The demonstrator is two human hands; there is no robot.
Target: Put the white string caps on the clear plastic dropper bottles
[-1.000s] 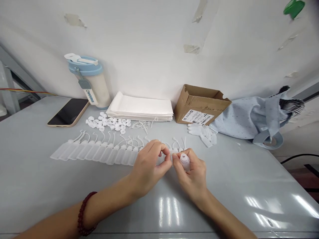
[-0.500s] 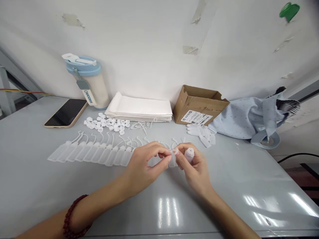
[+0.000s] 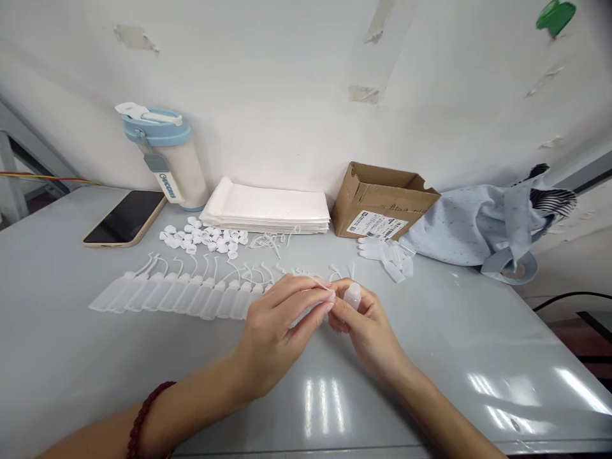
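Note:
My left hand (image 3: 272,331) and my right hand (image 3: 370,325) meet at the fingertips above the table. A thin white tube (image 3: 321,284) runs over the left fingers into the left pinch. Whatever small piece the right thumb and forefinger pinch is mostly hidden. Farther back in the right hand, the curled fingers hold a small translucent bottle (image 3: 352,294) with its neck up. Behind the left hand lies a row of flat translucent bottles (image 3: 176,294), several topped with thin curved tubes; the hands cover the row's right part.
White caps (image 3: 205,239) and loose thin tubes (image 3: 268,242) lie before a stack of white packets (image 3: 268,204). Empty translucent bottles (image 3: 389,255) lie by a cardboard box (image 3: 377,201). Around them are a phone (image 3: 125,218), a tumbler (image 3: 176,159) and a blue cloth bag (image 3: 459,223).
The fingertips of both hands have come together, hiding the small white piece seen in the right pinch before. The right hand and its bottle shifted slightly left.

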